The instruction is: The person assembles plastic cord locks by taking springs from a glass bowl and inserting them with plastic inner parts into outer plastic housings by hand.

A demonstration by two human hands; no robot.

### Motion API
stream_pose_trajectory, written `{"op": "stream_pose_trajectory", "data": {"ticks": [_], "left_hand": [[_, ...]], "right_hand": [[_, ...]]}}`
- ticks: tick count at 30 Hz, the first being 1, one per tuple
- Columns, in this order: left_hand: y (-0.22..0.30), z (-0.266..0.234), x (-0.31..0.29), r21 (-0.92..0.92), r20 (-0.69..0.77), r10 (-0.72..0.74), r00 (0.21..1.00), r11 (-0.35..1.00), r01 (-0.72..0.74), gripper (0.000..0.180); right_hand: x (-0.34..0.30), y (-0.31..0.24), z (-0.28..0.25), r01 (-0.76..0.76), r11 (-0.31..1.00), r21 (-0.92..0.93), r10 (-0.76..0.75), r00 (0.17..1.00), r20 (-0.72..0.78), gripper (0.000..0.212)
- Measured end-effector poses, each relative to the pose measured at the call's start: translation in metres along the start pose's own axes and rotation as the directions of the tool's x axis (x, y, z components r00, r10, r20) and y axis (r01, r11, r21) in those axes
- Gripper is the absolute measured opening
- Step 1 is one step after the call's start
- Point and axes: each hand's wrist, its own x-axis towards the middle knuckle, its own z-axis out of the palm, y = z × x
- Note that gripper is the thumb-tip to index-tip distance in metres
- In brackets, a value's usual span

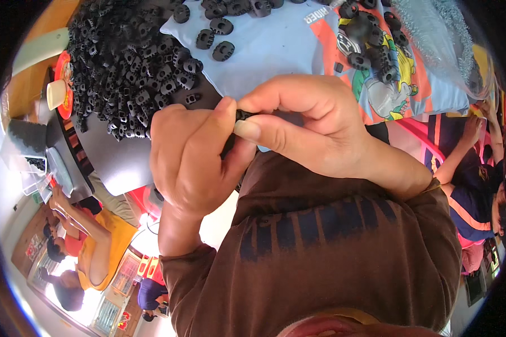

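In front of my chest, my left hand (194,157) is closed around a small black plastic piece (242,114), most of which my fingers cover. The thumb and forefinger of my right hand (315,123) pinch the end of the same piece, so both hands meet at it. Just beyond my left hand lies a big heap of black ridged plastic pieces (146,73) with holes in them. Several similar loose pieces (223,51) rest on a light blue cloth (270,53) beyond my hands.
More black pieces (379,56) lie on the cloth's printed part at the right, beside a clear plastic bag (433,33). The dark tabletop (118,163) shows at the left, with a red stool (64,84) past it. Other people sit at left (95,247) and right (469,191).
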Motion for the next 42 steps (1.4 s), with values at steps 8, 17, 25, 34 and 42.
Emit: {"op": "stream_pose_trajectory", "data": {"ticks": [8, 17, 25, 34, 42], "left_hand": [[0.019, 0.000, 0.002, 0.011, -0.101, -0.160, 0.982, 0.987, 0.162, 0.045], [0.062, -0.042, 0.050, -0.499, -0.244, 0.044, 0.969, 0.851, -0.165, 0.021], [0.119, -0.073, 0.089, -0.500, -0.050, 0.222, 0.974, 0.838, -0.217, 0.012], [0.141, -0.077, 0.078, -0.464, -0.061, 0.185, 0.981, 0.865, -0.192, 0.012], [0.143, -0.081, 0.062, -0.503, -0.102, 0.152, 0.983, 0.845, -0.183, 0.012]], "right_hand": [[-0.006, -0.010, 0.002, -0.104, 0.974, 0.200, 0.104, 0.995, 0.011, 0.012], [-0.014, -0.085, -0.042, 0.168, 0.924, -0.343, -0.216, 0.970, -0.109, 0.021], [-0.005, -0.115, -0.115, -0.063, 0.432, -0.899, -0.581, 0.743, -0.331, 0.032], [-0.034, -0.105, -0.097, 0.178, 0.295, -0.939, -0.620, 0.783, -0.047, 0.029], [-0.040, -0.085, -0.063, 0.520, 0.293, -0.803, -0.654, 0.721, 0.228, 0.031]]}}
